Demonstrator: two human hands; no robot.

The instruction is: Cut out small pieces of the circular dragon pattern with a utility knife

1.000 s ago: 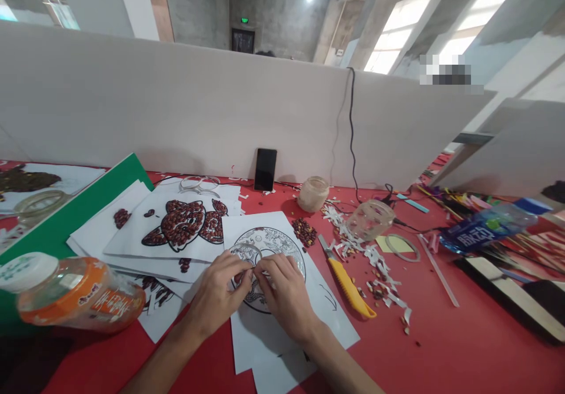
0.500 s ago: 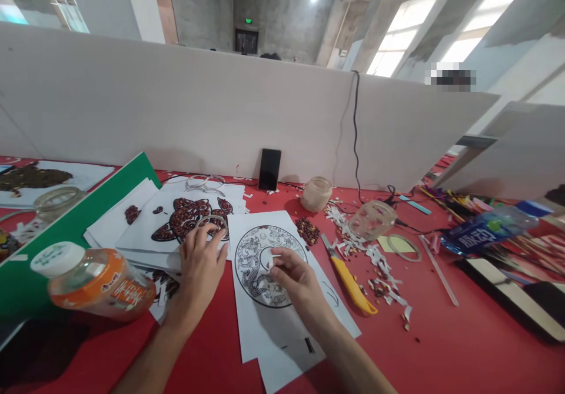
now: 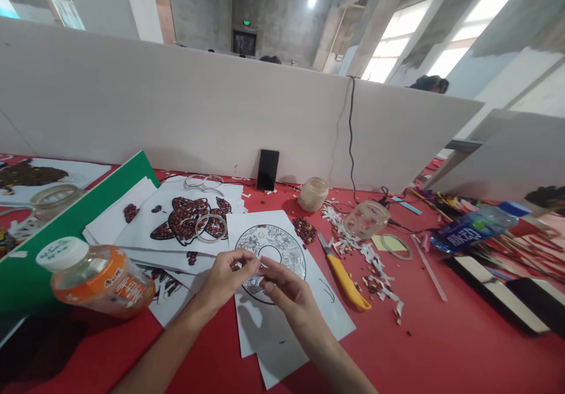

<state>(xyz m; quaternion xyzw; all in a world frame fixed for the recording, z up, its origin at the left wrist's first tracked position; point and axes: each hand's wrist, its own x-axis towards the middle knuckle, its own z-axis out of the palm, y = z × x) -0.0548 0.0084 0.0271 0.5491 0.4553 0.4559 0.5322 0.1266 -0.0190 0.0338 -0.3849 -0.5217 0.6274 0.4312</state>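
Observation:
Both my hands meet over a sheet of paper (image 3: pixel 304 347) printed with a round black line pattern (image 3: pixel 289 253). My left hand (image 3: pixel 232 273) is closed in a pinch at its fingertips. Against it are the fingertips of my right hand (image 3: pixel 289 291), also curled together. Whatever lies between the fingers is too small to make out. Just left, a thin roll of clear tape (image 3: pixel 210 240) rests on a fish-like picture (image 3: pixel 189 220) covered with dark red beans. A small pile of beans (image 3: pixel 304 229) and a yellow utility knife (image 3: pixel 346 279) lie to the right.
An orange-labelled bottle (image 3: pixel 101 279) stands at left before a green board (image 3: pixel 26 282). Two glass jars, one upright (image 3: pixel 313 194) and one tipped over (image 3: pixel 368 220), sit among paper scraps. A phone (image 3: pixel 268 169) leans on the white partition (image 3: pixel 198 106). A blue-labelled bottle (image 3: pixel 479 226) lies at right.
My left hand has left the tape roll and come right to meet my right hand. The small white piece seen in my right fingers is now hidden. The view has shifted slightly.

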